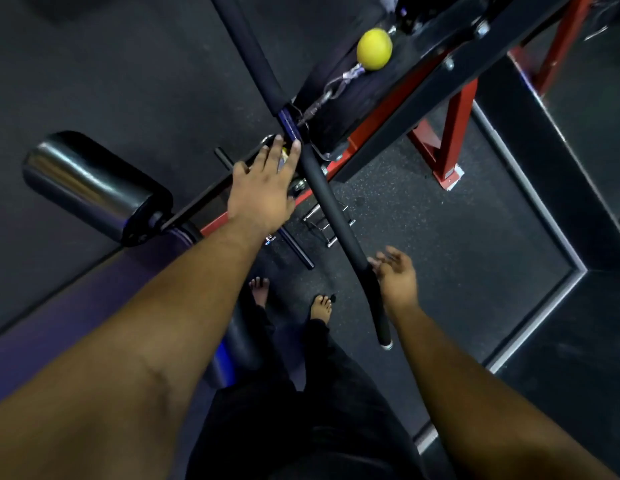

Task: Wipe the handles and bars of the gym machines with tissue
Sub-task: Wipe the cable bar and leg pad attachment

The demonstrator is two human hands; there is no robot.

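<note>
Our left hand [258, 192] released, fingertips at lat pulldown bar [331, 206] centre; right hand [396, 275] released beside its end; no tissue visible; bar may swing away.

Yellow ball [374, 48], black roller pad [93, 187]

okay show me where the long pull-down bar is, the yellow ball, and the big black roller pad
pull-down bar [331, 199]: head view, on the black padded stretch just below its centre clamp.
yellow ball [374, 49]: head view, on the middle of its round face.
roller pad [90, 183]: head view, on the shiny curved side of the cylinder.
</note>
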